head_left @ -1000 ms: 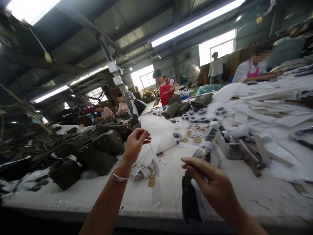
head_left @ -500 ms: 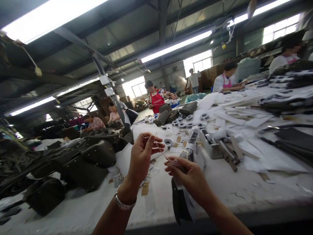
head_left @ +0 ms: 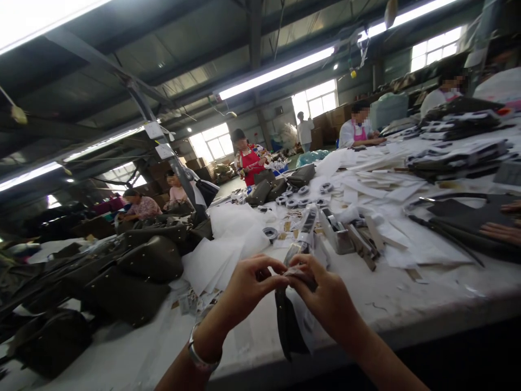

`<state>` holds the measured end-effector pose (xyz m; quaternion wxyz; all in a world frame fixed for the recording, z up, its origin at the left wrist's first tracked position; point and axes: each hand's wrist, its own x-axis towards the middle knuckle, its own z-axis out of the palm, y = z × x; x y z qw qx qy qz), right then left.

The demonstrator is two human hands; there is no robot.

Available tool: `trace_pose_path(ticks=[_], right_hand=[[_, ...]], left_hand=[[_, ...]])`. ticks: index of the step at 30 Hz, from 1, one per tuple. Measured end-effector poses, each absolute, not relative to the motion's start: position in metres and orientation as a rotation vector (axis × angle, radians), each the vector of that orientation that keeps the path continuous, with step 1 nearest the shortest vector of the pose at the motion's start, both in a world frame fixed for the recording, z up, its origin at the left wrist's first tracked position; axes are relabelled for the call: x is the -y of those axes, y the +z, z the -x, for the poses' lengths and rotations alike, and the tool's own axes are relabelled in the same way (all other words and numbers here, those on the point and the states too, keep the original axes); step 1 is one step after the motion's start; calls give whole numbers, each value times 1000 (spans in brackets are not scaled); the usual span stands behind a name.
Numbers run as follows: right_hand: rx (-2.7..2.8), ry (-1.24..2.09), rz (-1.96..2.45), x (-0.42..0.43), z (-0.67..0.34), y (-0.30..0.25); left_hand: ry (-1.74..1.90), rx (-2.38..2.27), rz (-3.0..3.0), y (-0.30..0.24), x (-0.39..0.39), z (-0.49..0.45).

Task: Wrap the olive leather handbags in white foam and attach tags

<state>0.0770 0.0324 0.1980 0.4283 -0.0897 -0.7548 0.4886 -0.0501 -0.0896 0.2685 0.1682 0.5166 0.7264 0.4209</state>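
My left hand [head_left: 258,279] is closed in a pinch, its fingertips meeting those of my right hand above the front of the table. What the left fingers hold is hidden. Closed too, my right hand [head_left: 325,288] grips a small crumpled, greyish translucent piece [head_left: 300,276], its kind unclear. Just below the hands is a dark strap-like strip [head_left: 288,326] with clear film along its side. I cannot tell whether the right hand touches it. Beyond the fingers runs a plastic-wrapped strip [head_left: 306,227] on the white table [head_left: 252,336].
Dark bags [head_left: 134,277] are piled at the left. White sheets [head_left: 228,233], a roll of tape [head_left: 269,233] and a grey metal holder [head_left: 337,232] lie beyond my hands. At the right, another person's hand [head_left: 504,231] rests by a dark bag [head_left: 459,222]. Several people work farther back.
My left hand has come down and right to meet my right hand. The thin cord stretched between them is out of sight. Another person's hand has appeared at the right edge.
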Motion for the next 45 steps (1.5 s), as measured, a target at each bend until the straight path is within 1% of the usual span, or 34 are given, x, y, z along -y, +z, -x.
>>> trace_pose_path(ticks=[3,13,20,26,29,34,39,45], right_hand=[[1884,1178,239,-36,-78,195],[1953,1121,85,-41,-78,182],[1910,1155,-83,-48,-82,179],[1897,1200,64,-49,-82,170],[1894,1207,89,-47,-83,169],[1881,1291,207,-42,-85,171],[1880,1376,273,-38,-89,168],[1855,1453,247,-34,-91,162]], left_hand=[[1189,-2078,-1447,267,90,52],[1073,-2039,-1391,260,93,54],[1335,-1756,-1183,260,91,57],[1588,-1531,-962,260,92,57],[1633,-1408,-855,260,93,57],[1710,-1333,-812,264,92,54],[1717,-1322,-730,272,91,51],[1594,-1225,-762,285,93,41]])
